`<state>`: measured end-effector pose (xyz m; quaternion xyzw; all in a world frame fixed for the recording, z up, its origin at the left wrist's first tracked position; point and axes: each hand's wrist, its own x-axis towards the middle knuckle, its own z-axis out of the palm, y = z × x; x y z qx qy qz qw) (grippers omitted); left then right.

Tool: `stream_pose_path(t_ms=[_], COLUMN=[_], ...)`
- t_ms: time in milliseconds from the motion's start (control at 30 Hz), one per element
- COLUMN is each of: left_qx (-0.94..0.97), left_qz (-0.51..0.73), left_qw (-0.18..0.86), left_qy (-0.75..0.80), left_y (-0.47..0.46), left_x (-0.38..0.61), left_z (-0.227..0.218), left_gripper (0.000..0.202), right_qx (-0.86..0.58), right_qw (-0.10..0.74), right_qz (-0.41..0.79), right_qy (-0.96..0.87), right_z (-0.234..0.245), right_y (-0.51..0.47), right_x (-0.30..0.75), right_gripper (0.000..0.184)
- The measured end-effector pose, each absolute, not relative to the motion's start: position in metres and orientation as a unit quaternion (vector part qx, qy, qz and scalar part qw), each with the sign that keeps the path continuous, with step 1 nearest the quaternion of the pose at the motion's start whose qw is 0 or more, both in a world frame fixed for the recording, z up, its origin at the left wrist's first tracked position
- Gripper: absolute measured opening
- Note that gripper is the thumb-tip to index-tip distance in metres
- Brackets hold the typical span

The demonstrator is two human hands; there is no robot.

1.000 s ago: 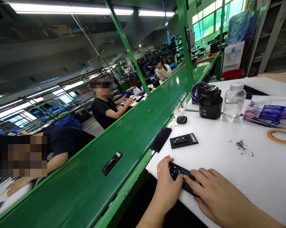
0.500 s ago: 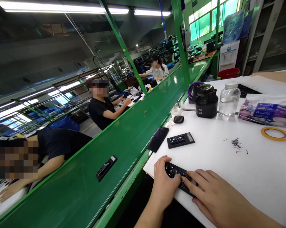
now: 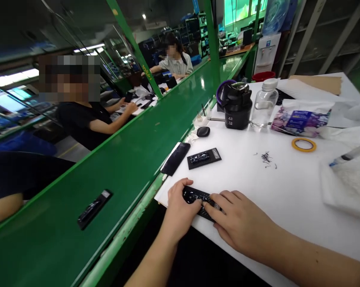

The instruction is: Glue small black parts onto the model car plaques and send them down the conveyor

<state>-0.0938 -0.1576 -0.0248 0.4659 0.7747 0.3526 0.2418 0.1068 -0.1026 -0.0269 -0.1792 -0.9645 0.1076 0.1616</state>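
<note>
At the near edge of the white table, a black textured plate with a glossy black piece on it [image 3: 194, 195] lies between my hands. My left hand [image 3: 178, 211] grips its left end, thumb on top and fingers around the far side. My right hand [image 3: 238, 219] holds the right part, with fingertips pressed on top and the thumb low at the near edge. My fingers cover much of the plate. Just beyond lies a similar plate [image 3: 217, 154] with a shiny black piece and a pale label.
A third such plate [image 3: 105, 195] rests on the green conveyor [image 3: 138, 159]. Around the table are a phone [image 3: 176, 158], small black bits [image 3: 266, 158], yellow tape [image 3: 304, 145], a syringe [image 3: 347, 156], a black cup [image 3: 236, 109] and a clear bottle [image 3: 264, 104]. Co-workers sit across the conveyor.
The view has swung right and down, so things appear further left and higher, and the syringe has come into sight. Both hands keep the same hold on the plate.
</note>
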Motion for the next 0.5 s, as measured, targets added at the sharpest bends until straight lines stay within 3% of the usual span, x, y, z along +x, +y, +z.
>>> stream_pose_path(t_ms=[500], left_qx=[0.521], left_qz=[0.346], left_qw=[0.221], left_qy=[0.748], left_y=[-0.1559], left_x=[-0.0975], left_z=[-0.023], left_gripper=[0.042], right_qx=[-0.184], right_qw=[0.126], right_qz=[0.109], right_qy=[-0.969], right_z=[-0.0217], right_y=[-0.0995], right_x=[0.1086], right_gripper=[0.042])
